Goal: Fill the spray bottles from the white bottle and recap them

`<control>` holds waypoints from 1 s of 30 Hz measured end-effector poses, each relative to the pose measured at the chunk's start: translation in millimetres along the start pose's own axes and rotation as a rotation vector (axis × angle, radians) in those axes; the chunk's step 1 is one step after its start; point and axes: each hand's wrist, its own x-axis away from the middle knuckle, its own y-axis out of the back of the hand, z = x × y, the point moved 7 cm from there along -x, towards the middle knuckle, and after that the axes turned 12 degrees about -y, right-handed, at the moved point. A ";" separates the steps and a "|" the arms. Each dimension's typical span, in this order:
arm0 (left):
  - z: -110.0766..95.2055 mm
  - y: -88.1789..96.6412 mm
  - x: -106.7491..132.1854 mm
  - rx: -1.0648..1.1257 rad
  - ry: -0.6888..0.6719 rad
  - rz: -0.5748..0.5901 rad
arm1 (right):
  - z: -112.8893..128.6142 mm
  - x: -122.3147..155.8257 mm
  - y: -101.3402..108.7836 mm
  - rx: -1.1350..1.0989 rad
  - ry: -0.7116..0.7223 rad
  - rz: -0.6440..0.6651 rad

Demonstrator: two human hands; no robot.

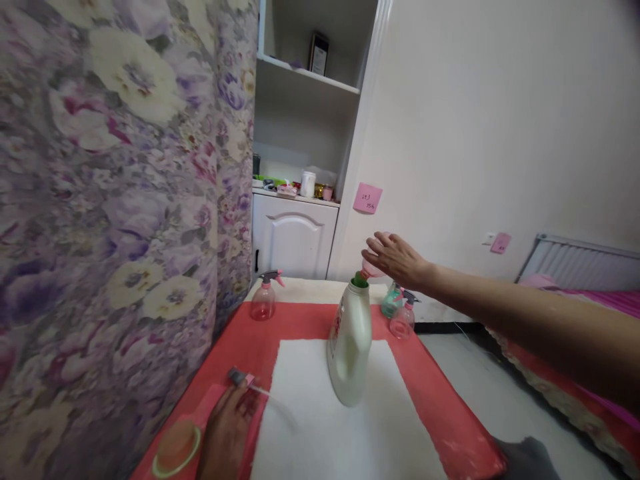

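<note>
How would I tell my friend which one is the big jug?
Find the red table, then the white sheet lying on it. On that sheet stands the jug, pale with a green mouth. It is far taller than the spray bottles nearby and, unlike them, not see-through.

The jug point(349, 360) blocks the middle; the blurred near paper point(350, 447) seems passable.

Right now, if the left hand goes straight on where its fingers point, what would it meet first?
Probably the left hand would meet the pink spray bottle at far left; depth is unclear.
</note>
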 end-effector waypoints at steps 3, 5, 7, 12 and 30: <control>-0.3 -0.7 -0.4 -0.002 -0.001 0.004 | 2.8 2.1 1.7 0.005 0.000 -0.001; 0.9 1.4 -2.6 -0.005 -0.012 0.017 | 5.7 4.3 3.1 0.008 -0.001 0.000; 3.6 5.7 -6.1 -0.017 -0.014 0.022 | 9.5 6.8 4.5 0.013 0.004 0.003; 7.6 12.3 -12.2 -0.001 -0.016 0.039 | 15.1 11.9 5.4 0.022 -0.009 0.019; -5.9 2.6 2.2 -0.033 0.007 -0.018 | -7.8 31.3 -22.5 -0.328 -0.228 0.136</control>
